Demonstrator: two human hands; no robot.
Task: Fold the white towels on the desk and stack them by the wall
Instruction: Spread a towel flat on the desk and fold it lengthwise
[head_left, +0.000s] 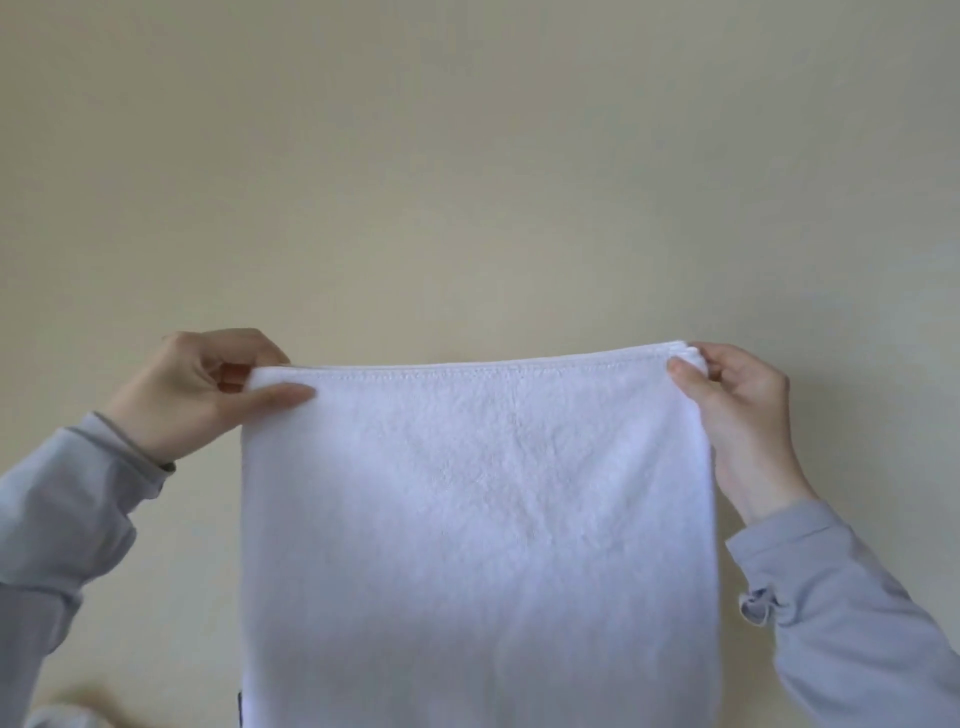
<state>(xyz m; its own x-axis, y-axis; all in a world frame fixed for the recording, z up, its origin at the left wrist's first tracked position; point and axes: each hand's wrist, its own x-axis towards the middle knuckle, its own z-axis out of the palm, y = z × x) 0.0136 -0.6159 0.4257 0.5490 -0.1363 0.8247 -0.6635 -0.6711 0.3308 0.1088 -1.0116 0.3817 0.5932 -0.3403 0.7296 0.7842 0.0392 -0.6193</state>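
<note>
holding a white towel (480, 519) up in the air in front of the pale wall (467, 156), the person looks to be at the start of a fold, with the cloth spread and hanging straight. the left hand (197, 395) pinches the top left corner, thumb laid across the front of the hem and fingers curled behind. the right hand (737, 410) pinches the top right corner, where the edge bunches a little. the hands are well apart, pulling the top hem taut between them. the towel hangs flat, fluffy, with a stitched hem along the top; its lower end runs out of view. the desk is not in view. next, i judge, the two corners must be brought together evenly, or the towel lowered flat, keeping the edges lined up so the fold comes out square.
</note>
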